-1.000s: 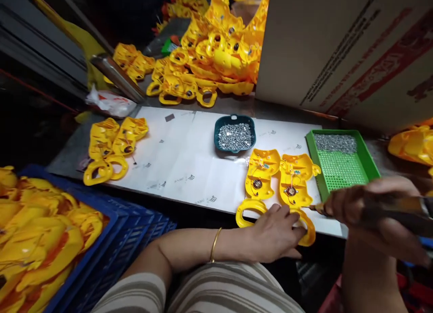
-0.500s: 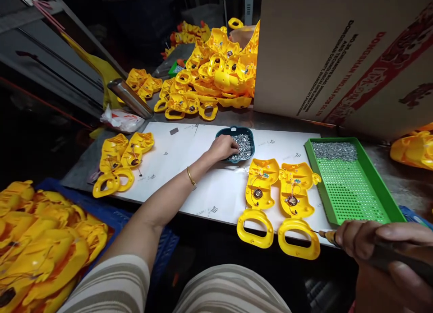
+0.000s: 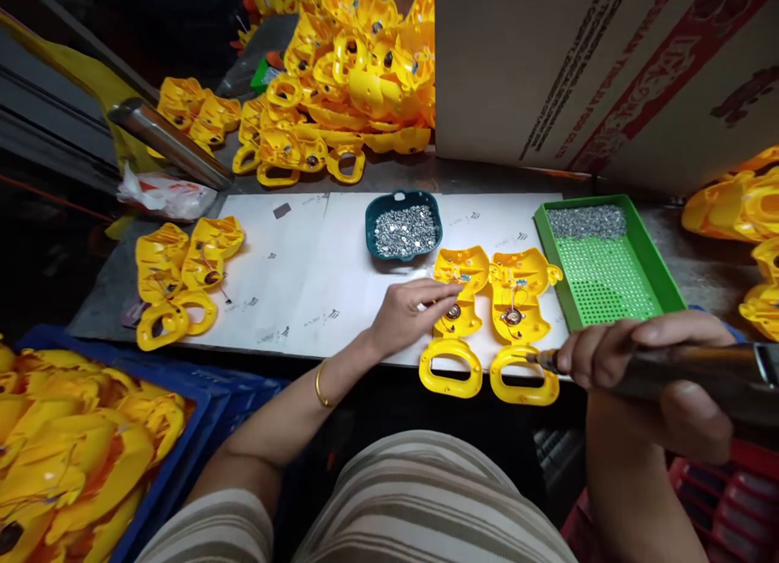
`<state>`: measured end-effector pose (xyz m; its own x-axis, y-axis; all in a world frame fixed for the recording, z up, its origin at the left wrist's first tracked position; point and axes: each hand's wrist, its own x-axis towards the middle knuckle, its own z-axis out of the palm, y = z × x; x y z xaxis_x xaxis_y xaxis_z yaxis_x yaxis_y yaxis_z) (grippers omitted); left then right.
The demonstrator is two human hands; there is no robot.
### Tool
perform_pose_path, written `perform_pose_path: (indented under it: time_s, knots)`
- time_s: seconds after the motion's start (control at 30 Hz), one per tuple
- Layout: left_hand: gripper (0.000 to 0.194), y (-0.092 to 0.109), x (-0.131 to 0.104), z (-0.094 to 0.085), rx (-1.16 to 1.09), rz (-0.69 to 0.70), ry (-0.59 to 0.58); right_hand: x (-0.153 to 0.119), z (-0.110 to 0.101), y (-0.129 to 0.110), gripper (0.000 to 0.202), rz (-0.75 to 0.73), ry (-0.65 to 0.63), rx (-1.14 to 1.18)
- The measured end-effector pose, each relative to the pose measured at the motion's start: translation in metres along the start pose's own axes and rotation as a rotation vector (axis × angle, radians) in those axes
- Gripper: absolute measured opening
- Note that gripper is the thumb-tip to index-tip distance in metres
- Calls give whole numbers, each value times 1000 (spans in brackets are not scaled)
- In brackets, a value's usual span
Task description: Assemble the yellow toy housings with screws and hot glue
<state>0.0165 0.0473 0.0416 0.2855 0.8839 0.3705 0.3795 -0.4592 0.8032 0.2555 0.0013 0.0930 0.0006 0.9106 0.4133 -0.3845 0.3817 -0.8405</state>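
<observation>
My left hand is over the left yellow plastic shell half, its fingers reaching across the shell. A small bright glint, which looks like screws, shows between its fingers and thumb. My right hand grips a dark electric screwdriver, whose bit points left above the ring handle of the right yellow shell half. Both shells lie hollow side up, with a round speaker and thin wires inside. Behind my left hand stands a dark teal tray of small silver screws.
A green perforated tray with silver screws stands at the right. Two more yellow shells lie at the left. Behind are a heap of shells, a metal cylinder and a large carton. A blue crate of shells is lower left.
My left hand has left the teal tray and come nearer, to the left shell. The screwdriver in my right hand has moved left, its bit now over the handle. The view has shifted.
</observation>
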Motion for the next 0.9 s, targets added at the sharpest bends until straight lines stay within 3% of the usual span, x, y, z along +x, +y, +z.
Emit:
perform_pose_path:
  time_s: [0.17,0.27,0.47,0.63,0.73,0.9]
  knots:
    - [16,21,-38,34,-97,-110,-7,10,29,3,18,-80,28,20]
    - [14,21,-43,39,-112,-148,-35,12,35,8,17,-117,3,4]
    - [16,23,-46,39,-141,-165,-53,14,24,12,18,-94,-194,-20]
    - [16,26,-51,45,-214,-231,-18,9,30,10,16,-98,-5,-24]
    - [17,27,-52,48,-249,-228,-32,8,33,12,15,-101,30,-3]
    - [17,25,-51,47,-95,-38,-35,10,33,14,17,-100,44,-20]
